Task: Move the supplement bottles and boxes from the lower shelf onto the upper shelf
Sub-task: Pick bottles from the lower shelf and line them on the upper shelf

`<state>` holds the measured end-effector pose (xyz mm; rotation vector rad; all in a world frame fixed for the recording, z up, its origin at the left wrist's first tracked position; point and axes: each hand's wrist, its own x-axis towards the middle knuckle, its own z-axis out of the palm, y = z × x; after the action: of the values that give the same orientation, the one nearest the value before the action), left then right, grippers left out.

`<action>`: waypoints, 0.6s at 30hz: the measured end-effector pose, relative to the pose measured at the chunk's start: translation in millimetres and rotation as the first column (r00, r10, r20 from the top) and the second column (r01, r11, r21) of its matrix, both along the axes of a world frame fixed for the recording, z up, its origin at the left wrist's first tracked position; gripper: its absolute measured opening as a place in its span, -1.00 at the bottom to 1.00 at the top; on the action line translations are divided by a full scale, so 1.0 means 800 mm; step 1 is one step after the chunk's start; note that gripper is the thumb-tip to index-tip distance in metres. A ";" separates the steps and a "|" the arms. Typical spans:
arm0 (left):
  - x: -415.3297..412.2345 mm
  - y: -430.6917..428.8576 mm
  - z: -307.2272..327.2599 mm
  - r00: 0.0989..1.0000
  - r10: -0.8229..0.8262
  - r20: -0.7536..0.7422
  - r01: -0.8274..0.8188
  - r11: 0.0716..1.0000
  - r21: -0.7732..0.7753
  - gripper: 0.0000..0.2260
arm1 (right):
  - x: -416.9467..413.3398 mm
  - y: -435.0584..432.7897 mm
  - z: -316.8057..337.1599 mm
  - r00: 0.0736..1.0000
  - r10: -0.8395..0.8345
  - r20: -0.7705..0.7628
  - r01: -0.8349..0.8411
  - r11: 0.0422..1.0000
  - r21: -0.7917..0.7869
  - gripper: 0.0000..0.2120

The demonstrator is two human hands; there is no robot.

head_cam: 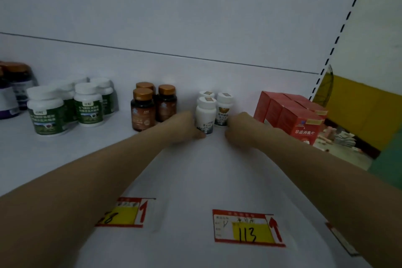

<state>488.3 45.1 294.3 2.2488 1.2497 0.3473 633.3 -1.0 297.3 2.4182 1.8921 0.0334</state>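
Both hands' fingers (201, 135) flank the front white bottle (205, 115); grip unclear, open shelf (195, 180) before it.

Two red-and-yellow price tags (248, 227) sit at the front edge; yellow wall (365, 113) stands right.

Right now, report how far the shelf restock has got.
Already standing on this shelf: green-label white bottles, amber bottles with copper caps, dark purple-label bottles at far left and red boxes. In hand: the left hand touches the front small white bottle of a trio, and the right hand is beside them, its grip unclear. The other shelf is out of view, so what remains cannot be judged.
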 end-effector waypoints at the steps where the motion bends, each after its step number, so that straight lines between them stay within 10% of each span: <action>1: 0.002 -0.001 0.000 1.000 -0.010 0.011 0.010 1.000 -0.004 -0.61 | 0.003 0.003 -0.003 1.000 0.014 -0.008 -0.014 1.000 0.004 -0.72; 18: 0.008 -0.060 0.014 0.971 0.187 -0.149 -0.167 0.976 0.140 -0.26 | -0.005 -0.096 -0.003 0.993 0.116 -0.029 -0.115 0.992 0.046 -0.66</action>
<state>494.7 -2.7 305.3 2.3150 1.5592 0.3240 629.2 -77.7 295.2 2.3473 2.0649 0.0443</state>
